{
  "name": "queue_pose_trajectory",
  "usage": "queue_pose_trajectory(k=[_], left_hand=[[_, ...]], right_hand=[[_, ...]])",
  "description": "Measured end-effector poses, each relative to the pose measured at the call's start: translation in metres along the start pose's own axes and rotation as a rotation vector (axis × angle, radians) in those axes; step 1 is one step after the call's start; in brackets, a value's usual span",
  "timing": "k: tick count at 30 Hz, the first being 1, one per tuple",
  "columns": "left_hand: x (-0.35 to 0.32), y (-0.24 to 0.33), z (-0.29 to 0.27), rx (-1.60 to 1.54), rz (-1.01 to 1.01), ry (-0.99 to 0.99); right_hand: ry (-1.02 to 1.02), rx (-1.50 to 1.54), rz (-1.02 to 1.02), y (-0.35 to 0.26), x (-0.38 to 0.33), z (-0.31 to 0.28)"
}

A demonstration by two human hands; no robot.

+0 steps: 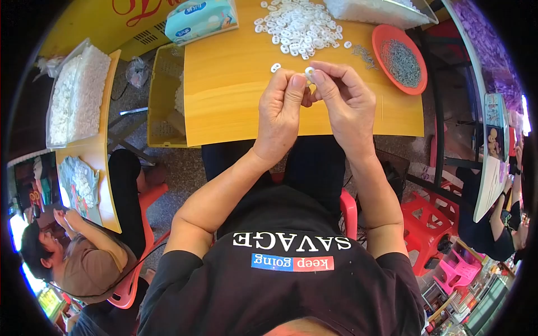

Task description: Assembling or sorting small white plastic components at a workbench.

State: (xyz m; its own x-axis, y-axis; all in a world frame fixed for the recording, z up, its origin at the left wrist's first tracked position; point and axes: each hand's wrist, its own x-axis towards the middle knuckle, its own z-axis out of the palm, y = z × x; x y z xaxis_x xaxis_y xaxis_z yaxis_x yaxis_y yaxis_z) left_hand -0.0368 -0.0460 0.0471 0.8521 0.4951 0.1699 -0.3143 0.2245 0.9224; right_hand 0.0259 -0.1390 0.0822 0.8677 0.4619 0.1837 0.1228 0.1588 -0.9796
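Note:
Above the near part of the yellow table, both hands are raised close together. Between the thumb and fingers of my right hand (352, 106) is a small white plastic piece (309, 71) with a hole showing. My left hand (278, 109) is closed beside it, thumb pressed against the fingers; whatever it pinches is hidden. One loose white two-hole oval piece (275, 68) lies just beyond my left hand. Farther back spreads a heap of similar white pieces (302, 28). To the right, a red bowl (378, 42) holds many grey screws (400, 64), with more screws (364, 55) scattered beside it.
A blue tissue pack (202, 21) stands at the table's (224, 106) back left, a clear bin (381, 14) at the back right. A yellow crate (162, 95) is left of the table. Co-workers sit at both sides; red stools (426, 224) stand at right.

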Motion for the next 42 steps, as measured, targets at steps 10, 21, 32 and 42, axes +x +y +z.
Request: queue_pose_trajectory(k=[10,21,32,42], left_hand=[[0.0,0.0,-0.002,-0.036,-0.03,-0.005],[-0.005,-0.006,0.004,-0.145,-0.037,0.111],[-0.004,-0.006,-0.003,0.176,0.08,0.098],[-0.004,-0.004,0.008,-0.018,0.026,0.164]], right_hand=[[0.005,-0.043,0.01,0.004,0.0,0.002],[0.059,0.014,0.037,0.008,-0.006,0.011],[0.03,0.005,0.078,-0.002,-0.004,0.005],[0.066,-0.095,-0.054,0.012,-0.007,0.015]])
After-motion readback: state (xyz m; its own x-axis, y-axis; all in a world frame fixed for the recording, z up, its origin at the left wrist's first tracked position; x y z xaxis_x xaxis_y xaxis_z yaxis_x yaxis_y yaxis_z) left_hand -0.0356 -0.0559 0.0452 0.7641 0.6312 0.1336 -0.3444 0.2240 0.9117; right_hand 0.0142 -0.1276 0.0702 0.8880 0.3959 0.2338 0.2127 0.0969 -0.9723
